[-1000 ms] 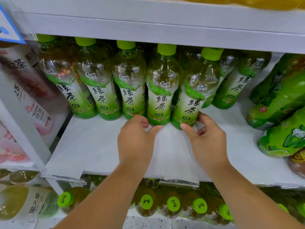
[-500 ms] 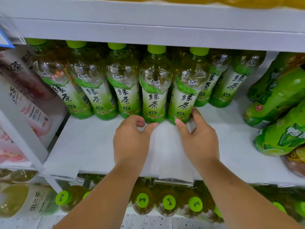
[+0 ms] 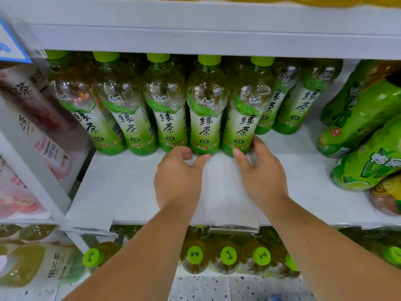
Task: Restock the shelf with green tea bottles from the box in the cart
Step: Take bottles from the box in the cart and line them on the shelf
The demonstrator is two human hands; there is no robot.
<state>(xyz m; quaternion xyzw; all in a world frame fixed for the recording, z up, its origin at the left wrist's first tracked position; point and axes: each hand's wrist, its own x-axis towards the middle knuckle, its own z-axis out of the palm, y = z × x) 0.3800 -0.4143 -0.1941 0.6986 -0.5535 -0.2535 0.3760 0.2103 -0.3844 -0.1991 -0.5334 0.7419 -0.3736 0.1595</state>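
Note:
A front row of green tea bottles (image 3: 167, 118) with lime caps stands upright on the white shelf (image 3: 121, 187), with more bottles behind. My right hand (image 3: 260, 177) holds the base of the rightmost front bottle (image 3: 244, 118), thumb in front and fingers round its right side. My left hand (image 3: 178, 181) rests on the shelf with fingers loosely curled, its knuckles and thumb tip touching the base of the neighbouring bottle (image 3: 206, 118). It holds nothing. The box and the cart are out of view.
Green shrink-wrapped packs (image 3: 364, 135) lie tilted at the shelf's right. Pink-labelled drinks (image 3: 32, 118) fill the bay behind a white divider at the left. The lower shelf shows several lime caps (image 3: 227, 255). A white shelf board (image 3: 217, 40) hangs close above the caps.
The rightmost front bottle leaned left a second ago; it now stands upright in line with the row. Both hands have slid deeper onto the shelf.

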